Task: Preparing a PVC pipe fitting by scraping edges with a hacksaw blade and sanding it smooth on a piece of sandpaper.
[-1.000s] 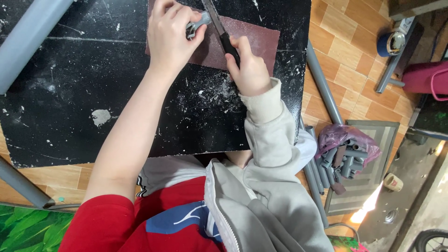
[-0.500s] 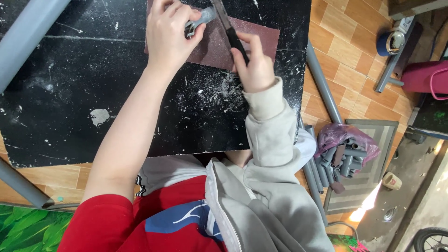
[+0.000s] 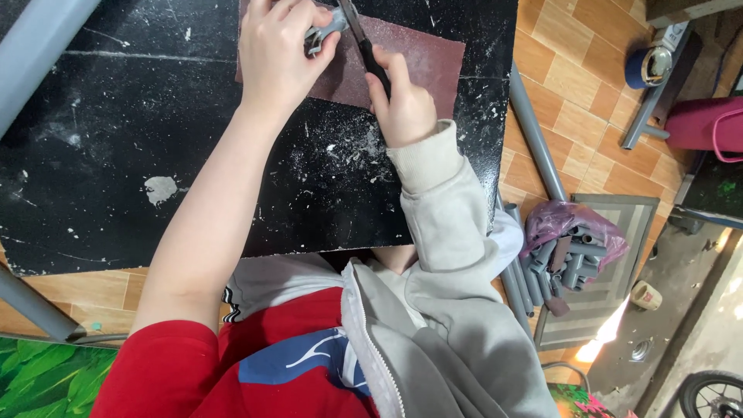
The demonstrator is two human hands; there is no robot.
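Observation:
My left hand [image 3: 280, 51] grips a small grey pipe fitting [image 3: 323, 29] near the top of the view, over a dark red sheet of sandpaper [image 3: 422, 66] lying on the black table [image 3: 116, 155]. My right hand [image 3: 402, 104], in a grey sleeve, holds the black handle of a file [image 3: 365, 48]. The file's blade rests against the fitting. White dust lies scattered on the table just below the sandpaper.
A long grey pipe [image 3: 534, 135] lies on the tiled floor to the right of the table. A pink plastic bag with several grey pipe fittings [image 3: 576, 248] sits on a mat. Another grey pipe [image 3: 39, 46] crosses the top left corner.
My right hand with the file has slid a little up and back along the fitting. My left hand stays in place on the fitting.

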